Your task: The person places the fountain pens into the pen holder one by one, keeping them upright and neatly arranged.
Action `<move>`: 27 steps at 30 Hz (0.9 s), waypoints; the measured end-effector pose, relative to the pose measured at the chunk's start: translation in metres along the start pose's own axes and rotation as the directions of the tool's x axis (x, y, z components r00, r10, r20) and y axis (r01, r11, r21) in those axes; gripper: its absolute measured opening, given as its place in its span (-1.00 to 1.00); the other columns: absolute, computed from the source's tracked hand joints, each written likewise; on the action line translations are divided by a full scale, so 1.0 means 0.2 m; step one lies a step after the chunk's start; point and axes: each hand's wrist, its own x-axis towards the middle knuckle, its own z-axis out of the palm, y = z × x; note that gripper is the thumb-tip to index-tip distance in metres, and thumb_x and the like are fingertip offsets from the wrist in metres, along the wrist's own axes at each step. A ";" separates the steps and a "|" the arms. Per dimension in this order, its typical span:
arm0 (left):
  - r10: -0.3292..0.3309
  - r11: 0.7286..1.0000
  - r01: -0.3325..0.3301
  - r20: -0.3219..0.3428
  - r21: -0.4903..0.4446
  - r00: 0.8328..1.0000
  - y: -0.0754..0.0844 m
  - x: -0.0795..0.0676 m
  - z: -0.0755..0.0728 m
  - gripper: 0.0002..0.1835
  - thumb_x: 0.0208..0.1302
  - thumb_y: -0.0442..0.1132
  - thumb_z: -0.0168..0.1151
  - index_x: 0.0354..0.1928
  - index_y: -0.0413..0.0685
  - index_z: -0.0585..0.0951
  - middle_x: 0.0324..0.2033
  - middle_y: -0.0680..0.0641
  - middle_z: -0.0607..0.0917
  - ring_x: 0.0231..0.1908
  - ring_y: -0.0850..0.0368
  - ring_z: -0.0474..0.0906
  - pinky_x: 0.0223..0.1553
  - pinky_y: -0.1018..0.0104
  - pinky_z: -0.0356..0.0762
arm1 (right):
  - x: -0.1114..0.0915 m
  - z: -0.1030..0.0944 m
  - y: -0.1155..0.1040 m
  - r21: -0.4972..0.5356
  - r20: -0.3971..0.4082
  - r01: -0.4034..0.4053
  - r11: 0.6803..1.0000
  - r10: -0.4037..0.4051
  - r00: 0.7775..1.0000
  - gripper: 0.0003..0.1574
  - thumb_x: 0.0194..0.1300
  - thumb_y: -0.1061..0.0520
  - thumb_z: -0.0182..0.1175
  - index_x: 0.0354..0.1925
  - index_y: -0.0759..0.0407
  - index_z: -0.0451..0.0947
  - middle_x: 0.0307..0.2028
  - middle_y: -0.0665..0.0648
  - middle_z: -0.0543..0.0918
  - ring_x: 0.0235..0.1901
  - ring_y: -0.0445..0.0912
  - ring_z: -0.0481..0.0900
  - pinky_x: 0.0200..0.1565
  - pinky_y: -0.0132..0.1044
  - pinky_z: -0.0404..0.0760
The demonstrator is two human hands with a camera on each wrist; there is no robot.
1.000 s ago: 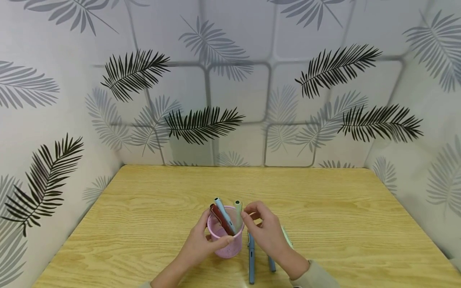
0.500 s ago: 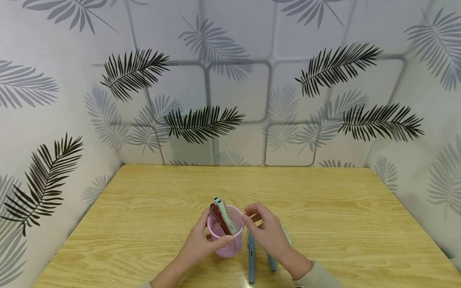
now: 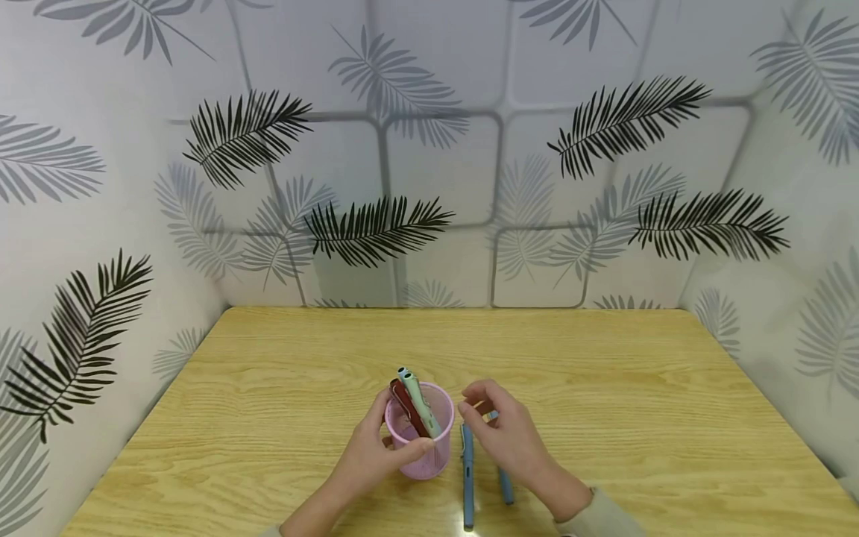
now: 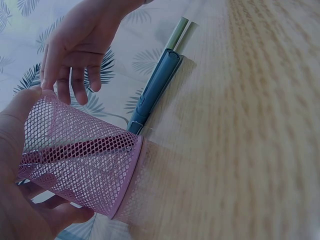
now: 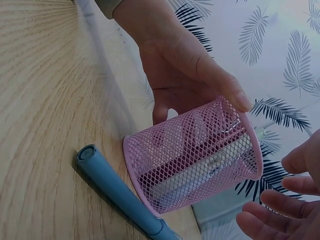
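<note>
My left hand (image 3: 369, 455) grips a pink mesh pen cup (image 3: 426, 468), thumb at the near rim and fingers around the far left side. Inside lean a dark red pen (image 3: 407, 410), a pale green pen (image 3: 423, 406) and a light blue pen (image 3: 401, 371), mostly hidden behind the green one. Just right of the cup, my right hand (image 3: 513, 440) hovers with loosely bent fingers and nothing in them. A blue pen (image 3: 468, 477) lies between cup and right hand; another blue pen (image 3: 505, 485) is partly covered by that hand.
A green pen (image 4: 177, 32) lies beyond a blue pen in the left wrist view; the right hand hides it from the head view. The wooden table (image 3: 302, 358) meets a leaf-patterned backdrop (image 3: 443, 179) at its back and sides.
The pale green pen has tipped left from the cup's right side onto the other pens, out of the right hand's fingers. That hand has drawn slightly right; the left hand keeps its hold.
</note>
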 end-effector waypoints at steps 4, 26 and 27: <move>-0.001 1.000 0.001 0.000 -0.005 1.000 0.00 0.00 0.00 -0.13 0.00 -0.19 0.44 0.35 -0.01 0.19 0.21 -0.13 0.37 0.18 -0.15 0.31 -0.07 0.10 0.54 | 0.00 -0.02 0.01 -0.012 0.008 -0.007 1.000 0.007 1.000 -0.87 0.24 0.18 0.22 -0.20 0.04 0.52 -0.35 -0.09 0.61 -0.39 -0.19 0.54 -0.44 -0.35 0.57; -0.003 1.000 0.003 0.011 -0.017 1.000 0.00 0.00 0.00 -0.13 0.02 -0.19 0.43 0.36 0.00 0.18 0.24 -0.17 0.33 0.21 -0.21 0.25 -0.04 0.00 0.51 | -0.03 -0.10 0.05 -0.032 -0.062 -0.024 0.999 0.022 0.998 -0.83 0.23 0.23 0.23 -0.18 0.11 0.51 -0.37 -0.06 0.59 -0.38 -0.17 0.54 -0.45 -0.36 0.56; -0.007 1.000 0.008 0.012 -0.017 1.000 0.00 0.00 0.00 -0.12 0.02 -0.18 0.44 0.36 0.01 0.18 0.24 -0.17 0.33 0.21 -0.22 0.25 -0.03 0.00 0.51 | -0.03 -0.10 0.05 -0.033 -0.064 -0.023 0.999 0.021 0.998 -0.83 0.23 0.22 0.23 -0.18 0.11 0.51 -0.36 -0.05 0.59 -0.38 -0.17 0.54 -0.45 -0.37 0.56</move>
